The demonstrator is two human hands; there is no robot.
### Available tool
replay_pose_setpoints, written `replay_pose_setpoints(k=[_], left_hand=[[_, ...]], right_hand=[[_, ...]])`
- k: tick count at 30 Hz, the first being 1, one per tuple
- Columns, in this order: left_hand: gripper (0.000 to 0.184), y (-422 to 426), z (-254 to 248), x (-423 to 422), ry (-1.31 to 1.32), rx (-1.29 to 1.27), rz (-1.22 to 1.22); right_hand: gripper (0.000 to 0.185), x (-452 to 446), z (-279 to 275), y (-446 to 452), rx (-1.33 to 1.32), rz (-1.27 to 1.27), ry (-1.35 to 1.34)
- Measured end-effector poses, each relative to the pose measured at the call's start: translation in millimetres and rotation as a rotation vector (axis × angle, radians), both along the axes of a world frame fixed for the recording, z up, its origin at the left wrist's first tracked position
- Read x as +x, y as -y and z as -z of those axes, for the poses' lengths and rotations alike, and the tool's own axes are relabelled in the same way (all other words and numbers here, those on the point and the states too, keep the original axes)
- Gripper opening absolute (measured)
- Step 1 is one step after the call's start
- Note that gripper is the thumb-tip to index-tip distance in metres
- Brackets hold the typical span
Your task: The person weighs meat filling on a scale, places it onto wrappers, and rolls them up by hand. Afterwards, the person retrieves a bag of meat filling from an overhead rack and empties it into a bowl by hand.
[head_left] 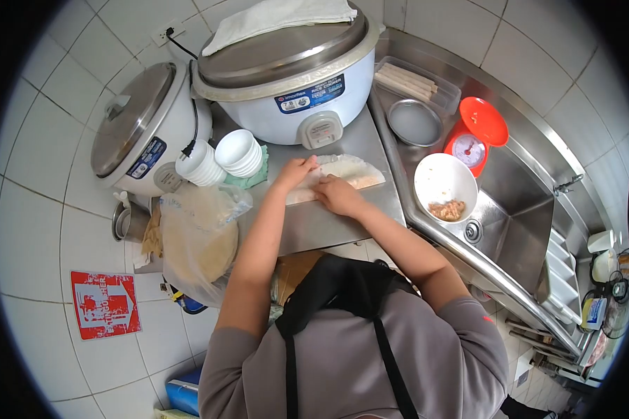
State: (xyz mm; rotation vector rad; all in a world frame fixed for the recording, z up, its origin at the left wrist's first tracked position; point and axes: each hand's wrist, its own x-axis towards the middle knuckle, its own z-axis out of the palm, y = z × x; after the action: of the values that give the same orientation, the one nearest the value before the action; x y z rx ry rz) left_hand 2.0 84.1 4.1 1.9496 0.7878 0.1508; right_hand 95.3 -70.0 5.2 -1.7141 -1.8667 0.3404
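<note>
Wrapper [356, 170] seemingly being folded by left hand [297, 172] and right hand [339, 195], close together, grip unclear; even tucking looks needed.

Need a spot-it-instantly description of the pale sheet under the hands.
Start at the large rice cooker with a white cloth on its lid. On the steel counter in front, the left hand and right hand both touch the thin pale sheet. Unlike the pale rolls in the clear tray, it is under both hands.
</note>
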Motion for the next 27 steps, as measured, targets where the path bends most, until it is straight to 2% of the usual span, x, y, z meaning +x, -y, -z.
replay_pose_setpoints(k=[1,4,7,10,13,16,19,22,27], left_hand=[[0.056,-1,4,-1,0.061,-0.084,-0.011],[0.072,2,-1,-4,-0.048,-0.069,-0.036],[0.082,-3,8,-1,-0.056,-0.225,-0.021],[0.083,2,6,1,-0.027,-0.183,-0.044],[0.084,6,4,0,0.003,-0.160,-0.009],[0.084,15,-1,-3,0.026,-0.110,-0.003],[0.084,10,6,1,0.017,-0.096,0.084],[0.083,18,5,2,0.043,-0.053,0.032],[0.078,26,-9,3,0.026,0.003,-0.027]], right_hand=[[0.015,0,-1,-1,-0.029,-0.031,-0.013],[0.016,-4,0,-14,-0.011,-0.010,0.058],[0.018,-17,5,-24,-0.060,-0.032,0.083],[0.022,-17,-11,-25,-0.363,-0.136,0.127],[0.024,-27,1,-26,-0.208,-0.123,0.079],[0.029,-21,3,-22,-0.173,-0.189,0.043],[0.024,-4,-15,-6,-0.115,0.043,0.163],[0.027,7,-7,-2,-0.254,0.012,0.177],[0.026,23,-15,3,-0.287,0.011,0.090]])
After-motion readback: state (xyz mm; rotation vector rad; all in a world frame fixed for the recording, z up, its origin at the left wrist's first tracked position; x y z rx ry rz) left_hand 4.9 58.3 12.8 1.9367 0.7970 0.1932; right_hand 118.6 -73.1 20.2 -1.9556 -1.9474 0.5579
